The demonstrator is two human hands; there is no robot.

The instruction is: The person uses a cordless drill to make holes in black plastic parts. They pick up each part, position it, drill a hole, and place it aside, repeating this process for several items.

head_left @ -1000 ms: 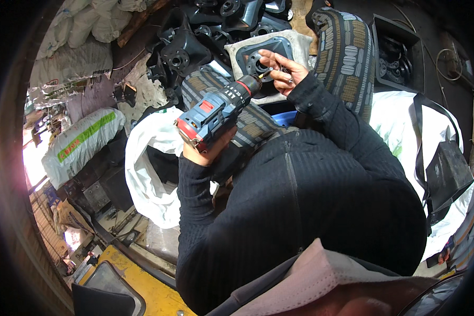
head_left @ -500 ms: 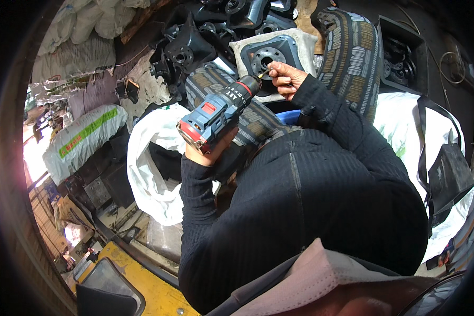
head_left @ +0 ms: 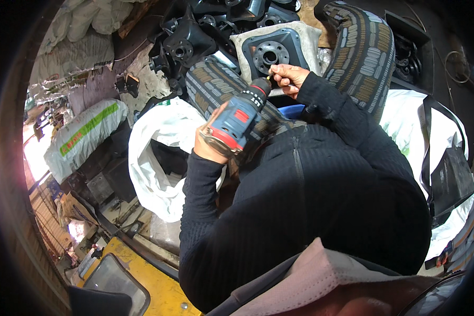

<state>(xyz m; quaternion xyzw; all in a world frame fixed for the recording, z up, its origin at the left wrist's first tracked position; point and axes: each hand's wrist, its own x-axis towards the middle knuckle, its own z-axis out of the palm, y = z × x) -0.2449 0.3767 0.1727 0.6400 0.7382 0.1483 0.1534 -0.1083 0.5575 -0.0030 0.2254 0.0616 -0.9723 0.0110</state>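
A blue-grey and red cordless drill (head_left: 236, 122) is gripped in my left hand (head_left: 208, 146), its chuck pointing up and to the right. At the chuck's front, my right hand (head_left: 290, 79) is closed in a pinch beside the short yellowish bit tip. Whatever sits between those fingers is too small to make out. Just beyond them a dark, squarish metal part with a round drilled flange (head_left: 280, 51) rests on a pale cushion-like pad (head_left: 312, 39). The flange has a large centre hole. My right fingertips overlap its near side in the picture.
Several similar black metal parts (head_left: 188, 42) are heaped at the far left of the pad. My patterned trouser legs (head_left: 361, 50) flank it. An open white sack (head_left: 145, 174) lies at left, a black bin (head_left: 412, 39) at far right, and a yellow panel (head_left: 160, 287) at lower left.
The drill has shifted slightly right and down, its body turned more upright, with its front still by my right fingers. My right hand has barely moved, staying pinched.
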